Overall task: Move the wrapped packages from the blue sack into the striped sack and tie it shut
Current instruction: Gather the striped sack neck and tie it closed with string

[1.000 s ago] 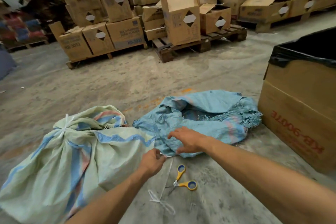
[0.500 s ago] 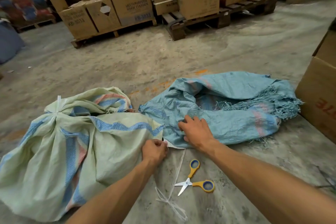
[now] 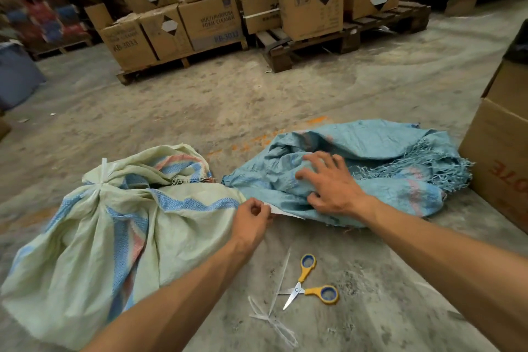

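The striped sack point(image 3: 114, 226) lies full on the concrete floor point(image 3: 228, 100), neck tied with white strip; its contents are hidden. Beside it the blue sack point(image 3: 371, 168) sags crumpled, interior unseen. The right hand point(image 3: 328, 183) rests spread on it; the left hand point(image 3: 251, 216) pinches a white strip point(image 3: 281, 211). A box point(image 3: 210, 23) reads "MULTIPURPOSE FOAM CLEANER". Scissors point(image 3: 307, 283) lie nearby.

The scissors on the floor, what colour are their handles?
The scissors have yellow handles with blue inside the finger rings, seen best in the head view.
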Available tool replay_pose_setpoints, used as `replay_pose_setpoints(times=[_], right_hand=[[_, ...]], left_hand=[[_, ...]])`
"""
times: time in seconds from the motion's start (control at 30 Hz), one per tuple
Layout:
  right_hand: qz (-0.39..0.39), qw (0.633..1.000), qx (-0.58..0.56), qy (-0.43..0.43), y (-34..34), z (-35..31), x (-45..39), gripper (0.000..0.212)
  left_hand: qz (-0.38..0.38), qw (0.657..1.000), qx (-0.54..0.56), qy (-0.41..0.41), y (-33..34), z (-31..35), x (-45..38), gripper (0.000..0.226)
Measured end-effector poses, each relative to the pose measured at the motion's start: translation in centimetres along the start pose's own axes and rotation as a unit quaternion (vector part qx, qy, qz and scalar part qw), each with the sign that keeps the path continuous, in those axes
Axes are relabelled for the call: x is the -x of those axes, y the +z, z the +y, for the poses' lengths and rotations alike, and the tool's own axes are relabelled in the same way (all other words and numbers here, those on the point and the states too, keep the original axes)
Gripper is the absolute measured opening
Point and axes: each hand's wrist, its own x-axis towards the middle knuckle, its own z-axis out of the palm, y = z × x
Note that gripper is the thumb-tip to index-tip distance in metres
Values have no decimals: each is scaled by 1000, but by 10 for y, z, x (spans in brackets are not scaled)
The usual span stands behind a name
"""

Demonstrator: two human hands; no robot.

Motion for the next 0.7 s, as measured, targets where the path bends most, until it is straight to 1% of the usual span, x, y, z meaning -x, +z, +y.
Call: replay_pose_setpoints(times=[0.07,0.1,0.17,0.23,0.33,0.4,0.47,0.57,0.7], right_hand=[[-56,995,-2,-78,0,-10,0,54],[-83,992,6,-91,-3,-15,-1,58],[-129,989,6,-68,-10,-20,-5,58],[-142,989,-1,-46,-22,-24,-11,46],[-128,991,-10,-44,-37,-31,-15,28],[-91,995,-6,-30,-41,-36,-17,21],[-49,999,-17,-3,-43,-42,-21,13],[-18,998,-37,46,-50,-43,-25,11],[-6,996,-3,94,-54,-35,-28,13]], left_hand=[[-2,999,-8,33,-1,8,0,17],[-9,999,-14,41,-2,11,1,16],[-21,998,-29,59,-3,12,1,14],[-29,994,-58,83,-5,14,3,18],[-34,992,-76,92,-9,25,12,19],[-29,994,-70,80,-10,35,19,16],[-20,997,-45,51,-14,42,23,15],[-25,1000,10,7,-20,49,30,14],[-47,998,39,5,-25,50,44,13]])
